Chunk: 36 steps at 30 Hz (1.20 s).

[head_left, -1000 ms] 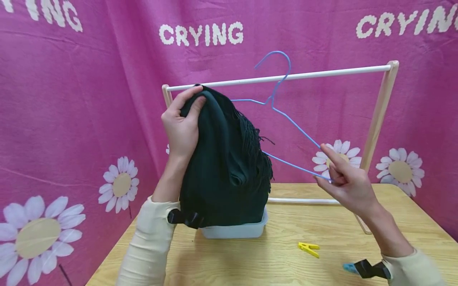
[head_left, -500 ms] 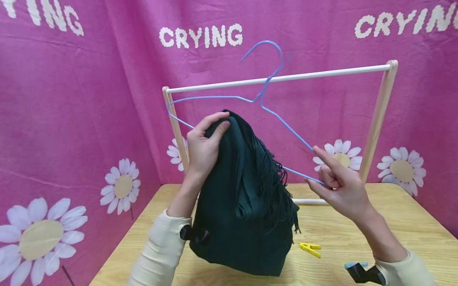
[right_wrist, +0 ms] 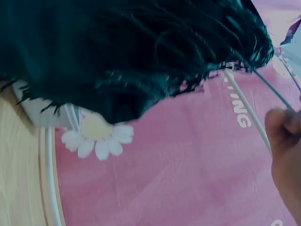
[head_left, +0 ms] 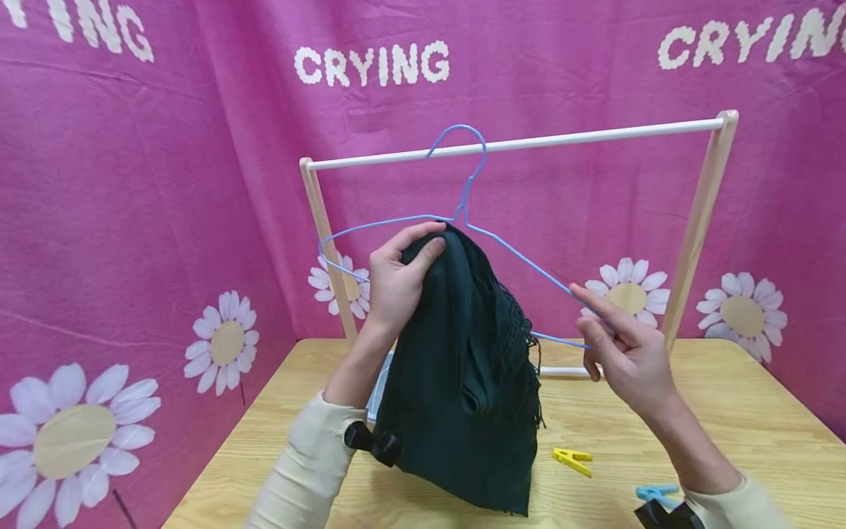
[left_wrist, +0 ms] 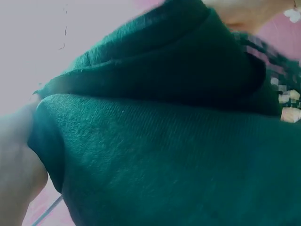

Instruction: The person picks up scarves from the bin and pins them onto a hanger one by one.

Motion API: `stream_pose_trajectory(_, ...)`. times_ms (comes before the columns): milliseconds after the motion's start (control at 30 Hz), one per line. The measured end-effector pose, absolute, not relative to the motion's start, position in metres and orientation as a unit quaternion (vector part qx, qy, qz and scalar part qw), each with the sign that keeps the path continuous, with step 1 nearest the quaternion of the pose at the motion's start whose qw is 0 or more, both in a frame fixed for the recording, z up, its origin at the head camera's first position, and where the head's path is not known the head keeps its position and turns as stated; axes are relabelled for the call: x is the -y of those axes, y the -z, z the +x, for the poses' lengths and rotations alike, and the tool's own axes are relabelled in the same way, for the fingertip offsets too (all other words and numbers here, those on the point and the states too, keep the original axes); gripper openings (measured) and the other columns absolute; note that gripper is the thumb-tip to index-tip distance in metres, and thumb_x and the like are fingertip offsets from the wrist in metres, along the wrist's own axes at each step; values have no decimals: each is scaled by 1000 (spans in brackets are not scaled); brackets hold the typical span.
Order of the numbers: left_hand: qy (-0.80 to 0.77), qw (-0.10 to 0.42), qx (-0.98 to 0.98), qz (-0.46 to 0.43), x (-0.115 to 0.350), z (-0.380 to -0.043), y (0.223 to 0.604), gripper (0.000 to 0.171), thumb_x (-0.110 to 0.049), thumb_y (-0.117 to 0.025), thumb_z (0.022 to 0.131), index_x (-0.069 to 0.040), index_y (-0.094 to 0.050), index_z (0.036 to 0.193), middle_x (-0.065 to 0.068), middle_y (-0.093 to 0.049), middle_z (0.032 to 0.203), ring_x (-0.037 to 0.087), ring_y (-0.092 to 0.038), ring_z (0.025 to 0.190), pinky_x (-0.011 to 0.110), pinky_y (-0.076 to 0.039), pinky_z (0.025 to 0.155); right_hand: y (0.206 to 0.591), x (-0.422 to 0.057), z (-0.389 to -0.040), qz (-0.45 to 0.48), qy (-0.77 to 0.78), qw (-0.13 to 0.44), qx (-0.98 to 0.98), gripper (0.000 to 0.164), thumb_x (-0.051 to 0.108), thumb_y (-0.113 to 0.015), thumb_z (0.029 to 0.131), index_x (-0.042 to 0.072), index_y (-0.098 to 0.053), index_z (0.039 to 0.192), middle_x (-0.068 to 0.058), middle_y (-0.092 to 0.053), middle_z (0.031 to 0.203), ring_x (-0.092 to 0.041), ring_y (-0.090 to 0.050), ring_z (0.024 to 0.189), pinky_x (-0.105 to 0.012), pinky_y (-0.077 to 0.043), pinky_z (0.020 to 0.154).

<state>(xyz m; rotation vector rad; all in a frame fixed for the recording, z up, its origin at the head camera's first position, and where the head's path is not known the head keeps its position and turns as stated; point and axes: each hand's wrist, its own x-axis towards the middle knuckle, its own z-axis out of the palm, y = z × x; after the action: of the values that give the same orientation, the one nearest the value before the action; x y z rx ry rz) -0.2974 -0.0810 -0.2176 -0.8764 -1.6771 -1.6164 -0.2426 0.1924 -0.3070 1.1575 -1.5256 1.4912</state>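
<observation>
My left hand (head_left: pixel 399 283) pinches the top of a dark green fringed scarf (head_left: pixel 456 397), which hangs down in folds over the table. In the left wrist view the folded scarf (left_wrist: pixel 164 136) fills most of the picture. A blue wire hanger (head_left: pixel 518 255) is tilted behind the scarf, its hook level with the rack's bar in the head view. My right hand (head_left: pixel 628 349) grips the hanger's right corner, index finger stretched along the wire. The scarf covers the middle of the hanger's lower wire. Dark fringe (right_wrist: pixel 188 70) shows near the right hand in the right wrist view.
A rack with a white bar (head_left: pixel 595 135) and wooden posts stands at the back of the table (head_left: pixel 615 411). Behind the scarf, a pale plastic bin (head_left: pixel 380 393) is mostly hidden. A yellow clothespin (head_left: pixel 572 461) and a blue clothespin (head_left: pixel 657 494) lie at the front right.
My left hand has carried the scarf right and down, off the bin and in front of the hanger. The hanger has shifted left and, lately, down. The right hand has moved slightly left.
</observation>
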Motion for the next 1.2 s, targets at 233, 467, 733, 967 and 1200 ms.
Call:
stream_pose_trajectory(233,605,248,693,-305,81,-301,225,23,-16,-71,92,-7,-74,113,9,-74,109,12,-66,101,28,-49,94,314,-195,-243,438,-621,346,551,33,-26,-40,91,-24,-55,121,-5,-42,60,-8,-36,41,-23,-26,31)
stream_pose_trajectory(467,706,252,617,-240,80,-309,216,26,-9,-69,93,2,-70,117,2,-73,102,6,-60,97,19,-46,84,323,-198,-239,457,-595,298,590,39,-29,-42,88,-17,-60,120,-3,-43,61,-8,-37,43,-20,-29,33)
stream_pose_trajectory(733,739,314,567,-184,92,-324,185,28,-7,-70,92,3,-69,118,-9,-70,93,3,-61,91,16,-50,83,325,-199,-234,463,-591,314,581,37,-29,-43,88,-19,-60,119,-3,-43,59,-6,-37,42,-19,-29,33)
stream_pose_trajectory(967,588,291,729,-196,112,-327,202,24,-18,-72,92,-5,-74,112,8,-74,104,12,-61,98,24,-46,86,319,-197,-231,445,-595,380,551,26,-25,-47,89,-24,-60,112,-3,-42,62,-5,-38,48,-20,-26,34)
stream_pose_trajectory(1200,400,235,864,-197,123,-338,220,24,-23,-70,93,-11,-75,113,8,-74,111,23,-65,107,39,-49,97,320,-193,-232,455,-605,391,524,24,-26,-47,89,-27,-59,109,-3,-41,59,-6,-38,48,-20,-26,34)
